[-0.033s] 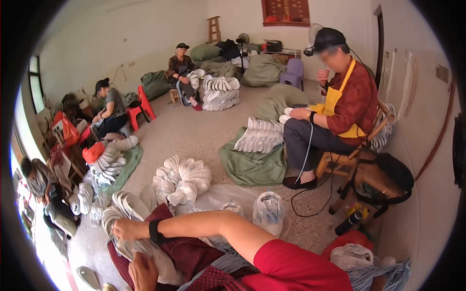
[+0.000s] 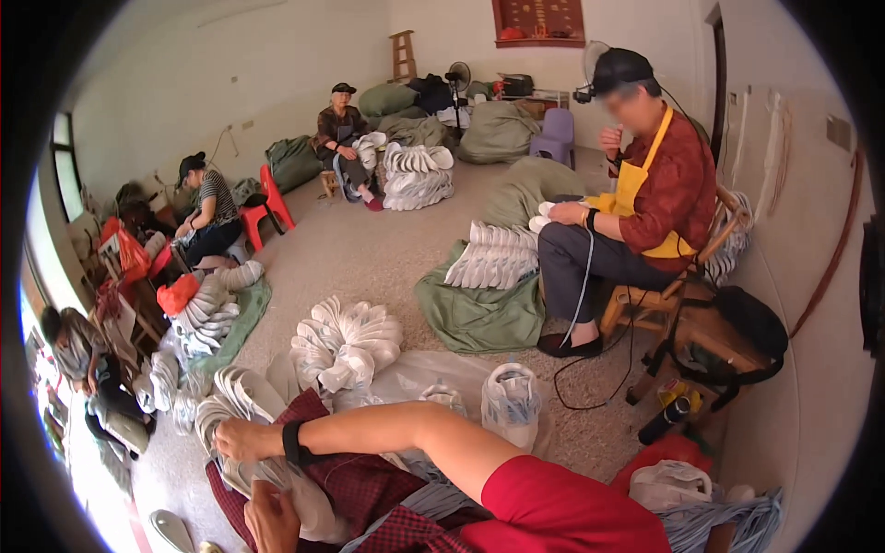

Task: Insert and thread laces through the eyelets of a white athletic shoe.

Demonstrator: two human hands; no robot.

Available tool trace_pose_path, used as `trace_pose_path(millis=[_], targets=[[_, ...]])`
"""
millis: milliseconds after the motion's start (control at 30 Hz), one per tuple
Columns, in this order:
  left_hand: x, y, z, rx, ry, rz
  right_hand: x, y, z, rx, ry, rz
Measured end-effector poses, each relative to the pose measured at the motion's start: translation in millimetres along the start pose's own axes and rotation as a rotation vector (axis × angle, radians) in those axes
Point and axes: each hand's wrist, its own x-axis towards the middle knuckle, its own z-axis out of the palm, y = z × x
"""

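Note:
White shoes [image 2: 313,502], nested in a curved row, rest across my lap on dark red checked cloth [image 2: 346,461]. My right hand [image 2: 244,441], a black band at its wrist, reaches in from the right with its fingers bent around the rim of a shoe. Just below it, my left hand [image 2: 272,518] is closed against the same shoes, thumb and fingers at an edge. Part of its grip is hidden. More white shoes [image 2: 247,392] stand stacked just beyond my hands. Pale blue-grey strips [image 2: 429,505] lie over my lap.
A ring of white shoes [image 2: 346,341] sits on the floor ahead, near a shoe bundle [image 2: 510,405] on plastic sheeting. At right, a person in a yellow apron [image 2: 636,198] sits beside stacked shoes on green cloth [image 2: 479,318]. A black cable [image 2: 590,405] and bottle [image 2: 664,420] lie there. Other people sit farther off.

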Motion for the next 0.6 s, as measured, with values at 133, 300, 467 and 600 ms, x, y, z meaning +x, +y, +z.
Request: trace_pose_path(millis=[133, 300, 467, 600], targets=[[-24.2, 4.1, -21.4, -0.101, 0.002, -0.236, 10.4, -8.1, -3.6, 0.048, 0.018, 0.001], [-24.3, 1.7, -19.8, -0.106, 0.012, -0.289, 17.7, -13.7, -10.4, -0.09, -0.01, -0.013], [-25.4, -11.6, -8.6, -0.027, 0.001, -0.149, 14.2, -12.8, -21.2, 0.087, -0.017, 0.089], [-27.1, -18.7, -13.4, -0.052, -0.073, -0.089, 12.3, -11.1, -18.3, 0.087, -0.016, 0.103]])
